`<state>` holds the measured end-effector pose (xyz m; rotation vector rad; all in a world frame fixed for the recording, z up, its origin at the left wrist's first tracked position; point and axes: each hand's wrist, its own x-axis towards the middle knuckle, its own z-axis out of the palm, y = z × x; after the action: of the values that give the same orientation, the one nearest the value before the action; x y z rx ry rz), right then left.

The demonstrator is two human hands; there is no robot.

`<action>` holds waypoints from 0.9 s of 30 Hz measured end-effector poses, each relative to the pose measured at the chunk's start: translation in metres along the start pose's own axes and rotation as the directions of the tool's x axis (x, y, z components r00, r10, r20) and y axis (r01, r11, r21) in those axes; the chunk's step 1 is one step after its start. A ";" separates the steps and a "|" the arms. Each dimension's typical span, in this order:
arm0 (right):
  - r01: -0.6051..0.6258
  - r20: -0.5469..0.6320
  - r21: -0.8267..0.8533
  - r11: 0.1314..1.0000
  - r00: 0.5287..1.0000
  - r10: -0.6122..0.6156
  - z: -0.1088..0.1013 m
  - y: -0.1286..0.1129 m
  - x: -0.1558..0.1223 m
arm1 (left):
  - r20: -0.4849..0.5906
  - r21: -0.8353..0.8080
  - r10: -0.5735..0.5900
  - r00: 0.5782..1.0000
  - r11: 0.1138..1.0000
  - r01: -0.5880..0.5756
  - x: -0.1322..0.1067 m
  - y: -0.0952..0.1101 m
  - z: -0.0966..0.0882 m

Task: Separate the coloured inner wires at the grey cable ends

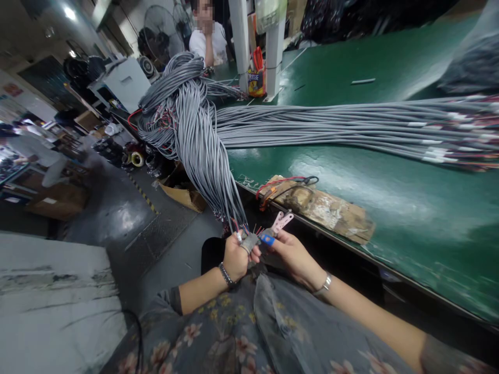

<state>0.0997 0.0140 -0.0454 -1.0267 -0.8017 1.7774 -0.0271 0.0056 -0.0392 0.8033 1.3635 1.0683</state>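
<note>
My left hand (235, 261) is closed around the stripped end of a grey cable, whose thin coloured wires (246, 228) fan out past the fingers. A grey wrap (250, 242) covers a digit of that hand. Just to its right, my right hand (296, 258) pinches a small pale pink two-armed piece with holes (282, 222); its exact kind is unclear. Blue tape (267, 239) is wound on a digit of the right hand, close to the wire ends. From the left hand, a thick bundle of grey cables (202, 150) rises over the table's edge.
The green table (409, 197) runs along my right, with more grey cables (312, 124) stretched across it. A worn wooden block (331, 210) with a red and black lead lies at its near edge. White posts (274, 57) stand farther back, near a seated person (210, 41). An open carton (181, 192) sits below.
</note>
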 end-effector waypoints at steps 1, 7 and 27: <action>0.003 0.014 -0.003 1.000 1.000 -0.003 -0.001 0.000 -0.001 | -0.003 -0.002 -0.004 1.000 1.000 0.004 0.000 0.001 0.000; -0.060 0.062 0.096 0.994 0.997 0.055 -0.021 0.003 -0.002 | -0.003 -0.028 0.007 1.000 1.000 -0.007 -0.001 0.006 0.000; 0.074 -0.050 0.323 0.943 0.997 -0.061 -0.021 -0.015 0.021 | 0.197 -0.083 -0.127 0.972 0.986 0.146 -0.009 0.021 0.019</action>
<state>0.1189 0.0409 -0.0486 -0.8027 -0.4901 1.7528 -0.0100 0.0068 -0.0151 0.7107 1.1777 0.9183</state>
